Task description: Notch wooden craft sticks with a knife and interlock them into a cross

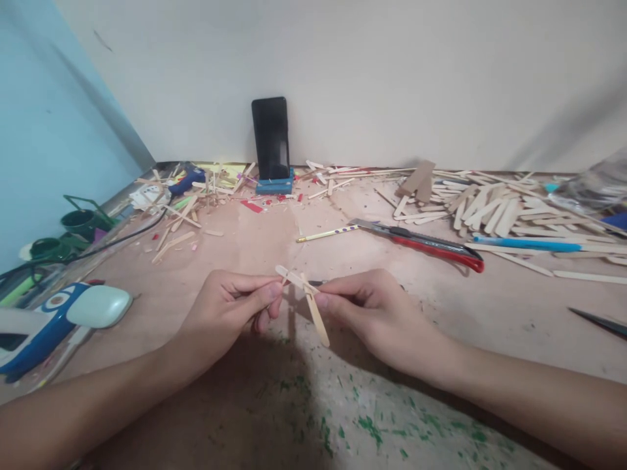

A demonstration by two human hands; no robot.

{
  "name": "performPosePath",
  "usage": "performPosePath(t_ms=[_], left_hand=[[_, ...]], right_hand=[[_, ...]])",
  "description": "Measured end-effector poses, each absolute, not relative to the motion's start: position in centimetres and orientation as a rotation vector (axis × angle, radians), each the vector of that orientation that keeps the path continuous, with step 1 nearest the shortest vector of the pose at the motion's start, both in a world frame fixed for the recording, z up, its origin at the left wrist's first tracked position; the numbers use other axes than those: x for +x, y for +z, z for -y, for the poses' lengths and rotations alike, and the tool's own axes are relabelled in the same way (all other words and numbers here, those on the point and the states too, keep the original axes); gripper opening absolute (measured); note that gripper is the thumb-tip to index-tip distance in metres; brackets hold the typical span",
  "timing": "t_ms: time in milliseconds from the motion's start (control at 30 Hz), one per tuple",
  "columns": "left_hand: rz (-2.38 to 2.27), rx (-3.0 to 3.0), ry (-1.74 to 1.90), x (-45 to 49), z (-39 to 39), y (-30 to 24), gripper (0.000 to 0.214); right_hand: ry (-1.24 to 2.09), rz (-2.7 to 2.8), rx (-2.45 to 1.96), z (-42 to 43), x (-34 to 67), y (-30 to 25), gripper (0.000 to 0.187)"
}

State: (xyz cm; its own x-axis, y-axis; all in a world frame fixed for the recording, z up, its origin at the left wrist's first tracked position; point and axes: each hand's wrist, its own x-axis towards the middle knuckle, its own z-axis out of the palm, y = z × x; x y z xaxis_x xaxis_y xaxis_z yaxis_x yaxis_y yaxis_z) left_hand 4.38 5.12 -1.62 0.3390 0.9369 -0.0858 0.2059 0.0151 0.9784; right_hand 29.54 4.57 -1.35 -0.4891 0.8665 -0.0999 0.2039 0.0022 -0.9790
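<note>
Between my two hands, just above the table, is a small piece of crossed popsicle sticks (318, 320). One stick slants down toward me, with a slot-like gap near its upper end. A shorter, paler stick (294, 277) crosses it and points up to the left. My left hand (235, 303) pinches a thin sliver of wood at the pale stick's left part. My right hand (369, 303) grips the crossing between thumb and forefinger. Whether the pieces are joined is too small to tell. Beyond my right hand lies a red and black utility knife (426, 245).
A phone (271, 137) stands upright on a blue stand (275, 183) by the wall. Loose popsicle sticks (504, 209) pile up at right, beside a blue pen (529, 244). A pencil (328, 234) lies mid-table. At left are a pale green case (100, 306) and wood scraps (181, 215); a dark blade tip (597, 321) lies far right.
</note>
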Motion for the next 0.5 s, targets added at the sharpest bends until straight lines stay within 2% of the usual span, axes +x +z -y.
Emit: performPosePath(t_ms=[233,500], left_hand=[[-1.096,1.492,0.754,4.8,-4.9,-1.7,0.055],[-1.087,1.453,0.750,5.4,-4.4,-1.2,0.050]], right_hand=[[1.481,1.747,-1.085,-4.8,29.0,-1.1,0.038],[1.413,1.728,-1.041,-4.2,28.5,-1.3,0.041]])
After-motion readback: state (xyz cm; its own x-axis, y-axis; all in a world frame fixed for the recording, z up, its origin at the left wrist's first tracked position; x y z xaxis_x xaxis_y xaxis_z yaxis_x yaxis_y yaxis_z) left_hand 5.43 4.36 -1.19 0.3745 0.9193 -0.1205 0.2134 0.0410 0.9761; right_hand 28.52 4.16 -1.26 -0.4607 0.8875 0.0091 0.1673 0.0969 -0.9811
